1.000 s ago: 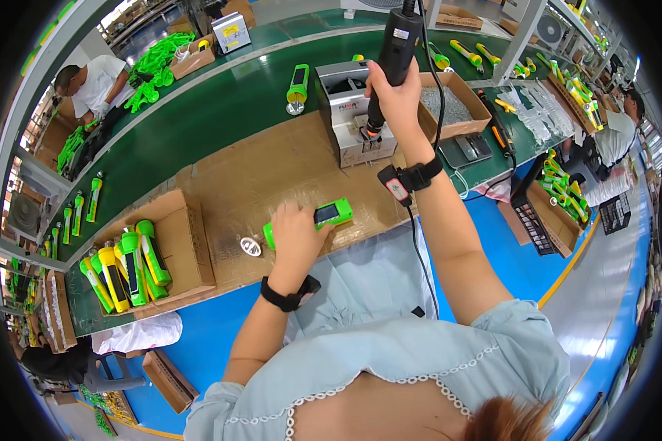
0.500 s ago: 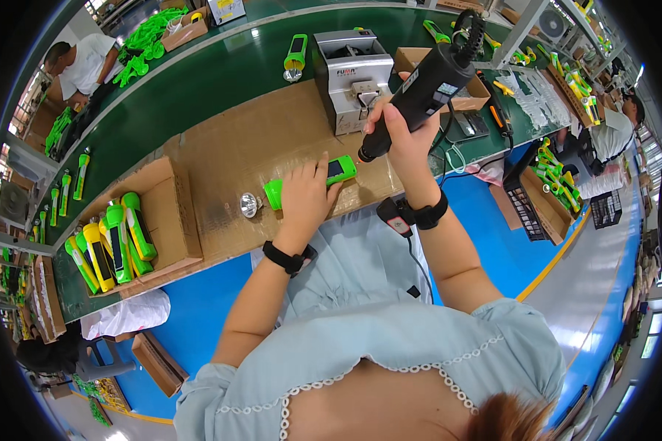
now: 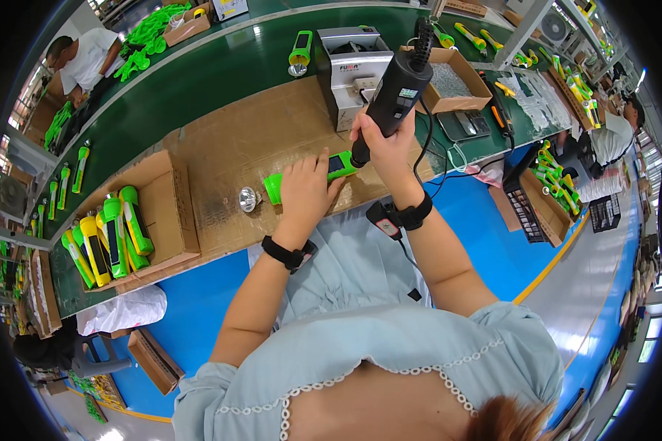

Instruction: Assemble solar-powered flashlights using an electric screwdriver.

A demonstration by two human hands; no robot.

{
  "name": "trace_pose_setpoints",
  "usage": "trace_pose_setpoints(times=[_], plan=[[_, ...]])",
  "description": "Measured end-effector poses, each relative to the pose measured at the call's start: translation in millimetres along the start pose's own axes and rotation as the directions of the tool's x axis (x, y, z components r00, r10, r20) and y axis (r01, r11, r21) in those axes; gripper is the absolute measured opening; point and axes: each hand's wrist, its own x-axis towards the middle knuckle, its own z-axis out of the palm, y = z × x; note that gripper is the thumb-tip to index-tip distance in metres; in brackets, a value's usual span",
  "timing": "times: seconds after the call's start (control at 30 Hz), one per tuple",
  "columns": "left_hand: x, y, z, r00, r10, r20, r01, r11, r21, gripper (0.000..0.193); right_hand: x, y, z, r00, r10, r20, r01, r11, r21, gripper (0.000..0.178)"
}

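Driver tip at R end of torch

R hand fingers wrapped round driver; L hand fingers laid over torch, can't tell if gripping. Torch flat on cardboard atop table. Reflector just L of it. Grey machine beyond; box w/ more torches L.

A green surface is stretching across the workshop, a grey metal post rising at its right. Blue floor is meeting grey floor along a yellow line, and windows are glowing at the far right.
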Motion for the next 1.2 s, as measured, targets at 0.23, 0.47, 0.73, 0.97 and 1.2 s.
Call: trace_pose_setpoints(times=[0.23,0.47,0.73,0.97,1.2], plan=[[0.6,-0.7,7.4,0.994,0.017,-0.112,-0.020,1.000,-0.024,0.054,-0.1,2.1,1.0,0.999,0.011,0.044,-0.010,1.000,-0.023,0.052],[6.9,-1.3,3.8,0.998,-0.055,-0.041,0.052,0.996,-0.073,0.042,26.9,-22.6,-10.6,0.993,-0.112,0.018,0.112,0.993,0.048,0.038],[19.1,5.7,-1.8,0.998,-0.058,0.015,0.060,0.987,-0.152,0.040,112.5,-9.0,-15.4,0.942,-0.321,-0.102,0.317,0.947,-0.052,0.038],[25.0,15.3,14.5,1.000,0.000,-0.002,0.000,0.977,-0.213,0.039,126.9,3.5,-12.7,0.980,-0.201,-0.012,0.198,0.973,-0.118,0.037],[20.7,18.6,12.3,0.997,-0.072,0.024,0.076,0.968,-0.237,0.042,103.5,-3.6,-8.0,0.990,-0.129,-0.053,0.112,0.963,-0.246,0.035]])
